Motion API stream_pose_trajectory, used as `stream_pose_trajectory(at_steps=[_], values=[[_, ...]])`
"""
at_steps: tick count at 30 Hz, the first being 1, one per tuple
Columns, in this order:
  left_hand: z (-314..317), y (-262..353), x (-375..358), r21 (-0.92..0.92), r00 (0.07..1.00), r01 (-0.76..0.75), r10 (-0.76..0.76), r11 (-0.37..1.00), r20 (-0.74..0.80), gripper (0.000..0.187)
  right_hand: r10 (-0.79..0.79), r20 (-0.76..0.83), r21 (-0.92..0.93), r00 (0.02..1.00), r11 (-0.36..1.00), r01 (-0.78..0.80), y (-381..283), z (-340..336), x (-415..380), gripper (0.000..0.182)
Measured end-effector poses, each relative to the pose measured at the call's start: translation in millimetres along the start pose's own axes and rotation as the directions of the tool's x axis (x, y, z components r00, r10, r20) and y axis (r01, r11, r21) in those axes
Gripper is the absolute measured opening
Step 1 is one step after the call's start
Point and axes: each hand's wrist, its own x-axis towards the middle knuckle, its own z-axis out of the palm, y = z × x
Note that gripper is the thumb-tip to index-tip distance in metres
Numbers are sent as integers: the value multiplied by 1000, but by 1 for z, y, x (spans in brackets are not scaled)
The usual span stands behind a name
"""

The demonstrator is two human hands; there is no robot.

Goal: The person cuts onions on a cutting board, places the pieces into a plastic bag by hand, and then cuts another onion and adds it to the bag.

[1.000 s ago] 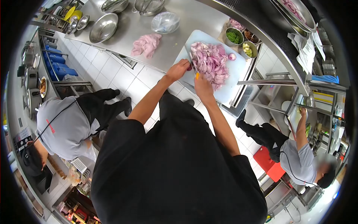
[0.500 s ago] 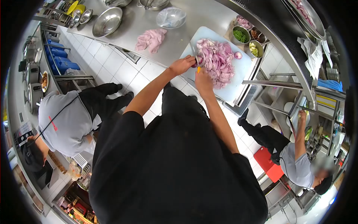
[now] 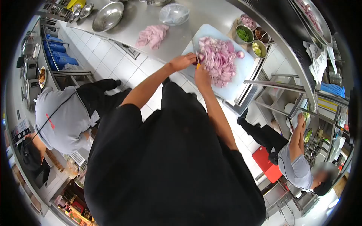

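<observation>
My left hand presses a red onion piece against the near-left edge of a white cutting board. My right hand is closed around the yellow handle of a knife. The blade points away from me and lies against the onion. A large heap of sliced red onion covers the middle of the board. One peeled whole onion rests at the heap's far right side.
A pink cloth, steel bowls and a plastic-covered bowl sit on the steel counter. Small tubs of greens and garnish stand beyond the board. One person in grey crouches left; another reaches up at right.
My hands stay at the board's edge with the knife working at the onion. The person at the right has raised a second arm toward the shelf.
</observation>
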Motion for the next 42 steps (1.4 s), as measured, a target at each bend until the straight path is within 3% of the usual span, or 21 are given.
stream_pose_trajectory(at_steps=[2,13,16,17,23,26,29,32,36,39,42], values=[[-1,-9,7,50,996,-62,65,997,-67,18,5,4,-29,1000,1000,-5,-4,-5,13,36],[-2,-16,6,19,1000,-29,29,999,-10,14,-4,70,-68,998,998,9,-12,-29,-8,43],[1,-14,5,31,999,-34,34,999,19,13,-43,-68,33,997,998,45,12,18,-6,44],[1,-18,5,50,998,-47,46,998,33,13,35,26,10,999,999,-35,15,20,-2,41],[5,-10,7,-104,990,6,-21,995,-141,10,16,40,-74,999,997,-13,20,-14,-5,37],[9,3,-2,-199,965,196,-225,960,-133,16,-49,2,-85,999,995,49,39,-3,-3,38],[34,21,-10,-324,817,478,-549,816,-176,24,-76,2,-94,997,993,75,40,-7,-9,39],[42,45,-7,-652,701,404,-675,642,-230,31,-111,53,-100,992,988,116,36,-21,-21,39],[37,50,-11,-625,696,449,-688,639,-203,31,-60,70,-121,996,990,69,29,-30,-30,38],[17,49,-5,-555,760,416,-611,720,-223,30,-49,54,-129,997,990,55,29,-24,-30,38],[12,20,-5,-236,947,209,-257,949,-195,23,-19,99,-86,995,996,28,20,-30,-37,37]])
